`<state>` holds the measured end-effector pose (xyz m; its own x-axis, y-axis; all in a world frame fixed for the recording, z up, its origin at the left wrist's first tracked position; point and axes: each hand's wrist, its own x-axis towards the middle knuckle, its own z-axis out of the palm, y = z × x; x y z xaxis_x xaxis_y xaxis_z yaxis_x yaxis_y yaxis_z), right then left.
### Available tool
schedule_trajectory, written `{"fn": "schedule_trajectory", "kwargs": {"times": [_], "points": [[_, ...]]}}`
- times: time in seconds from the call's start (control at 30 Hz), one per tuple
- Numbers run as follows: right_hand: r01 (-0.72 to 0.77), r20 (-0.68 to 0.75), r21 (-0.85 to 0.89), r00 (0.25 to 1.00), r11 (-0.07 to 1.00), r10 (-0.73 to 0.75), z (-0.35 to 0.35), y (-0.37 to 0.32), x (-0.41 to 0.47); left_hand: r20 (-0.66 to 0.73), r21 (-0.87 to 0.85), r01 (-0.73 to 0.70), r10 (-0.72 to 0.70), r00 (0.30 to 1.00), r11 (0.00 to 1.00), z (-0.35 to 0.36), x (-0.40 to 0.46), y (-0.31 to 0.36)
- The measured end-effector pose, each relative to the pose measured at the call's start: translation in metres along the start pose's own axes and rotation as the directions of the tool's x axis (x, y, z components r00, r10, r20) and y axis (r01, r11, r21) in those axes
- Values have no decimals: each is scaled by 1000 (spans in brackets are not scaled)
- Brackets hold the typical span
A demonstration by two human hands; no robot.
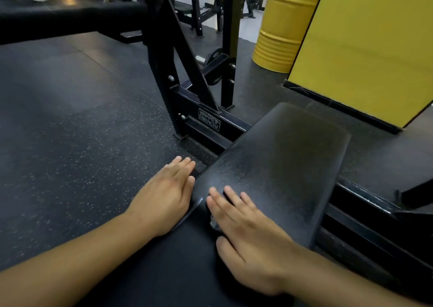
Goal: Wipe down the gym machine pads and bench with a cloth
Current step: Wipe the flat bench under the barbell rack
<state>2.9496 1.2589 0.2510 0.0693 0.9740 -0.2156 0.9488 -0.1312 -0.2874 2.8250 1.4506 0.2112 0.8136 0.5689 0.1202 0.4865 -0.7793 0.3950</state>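
Observation:
A black padded bench seat (281, 156) of the gym machine stretches away from me at the centre right. My right hand (248, 236) lies flat on its near end with straight fingers, pressing a small grey cloth (214, 222) of which only a scrap shows under the palm. My left hand (166, 196) rests with straight fingers against the pad's left edge, thumb on the rim. A second dark pad (164, 260) lies nearest me, between my forearms.
The black steel machine frame (206, 121) with its label stands just beyond the pad. A long black roller pad (70, 23) crosses the upper left. A yellow drum (281, 25) and a yellow wall panel (365, 49) stand at the right. Speckled rubber floor (70, 131) spreads left.

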Motion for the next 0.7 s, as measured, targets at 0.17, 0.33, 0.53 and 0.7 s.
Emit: {"fn": "schedule_trajectory", "kwargs": {"times": [0.17, 0.33, 0.53, 0.7], "points": [[-38, -31, -115, 999, 993, 35, -5, 28, 23, 5, 9, 6, -6, 1000, 1000, 0, 0, -1], [-271, -116, -63, 958, 960, 263, -33, 92, 100, 16, -29, 52, -52, 999, 998, -2, 1, -1], [-216, -92, -44, 973, 975, 212, -22, 61, 102, 19, -25, 68, -67, 998, 997, -10, -4, -10], [-19, -35, -29, 999, 999, 18, 1, -4, 47, 36, 55, 35, -37, 999, 998, -15, -27, -21]]}}
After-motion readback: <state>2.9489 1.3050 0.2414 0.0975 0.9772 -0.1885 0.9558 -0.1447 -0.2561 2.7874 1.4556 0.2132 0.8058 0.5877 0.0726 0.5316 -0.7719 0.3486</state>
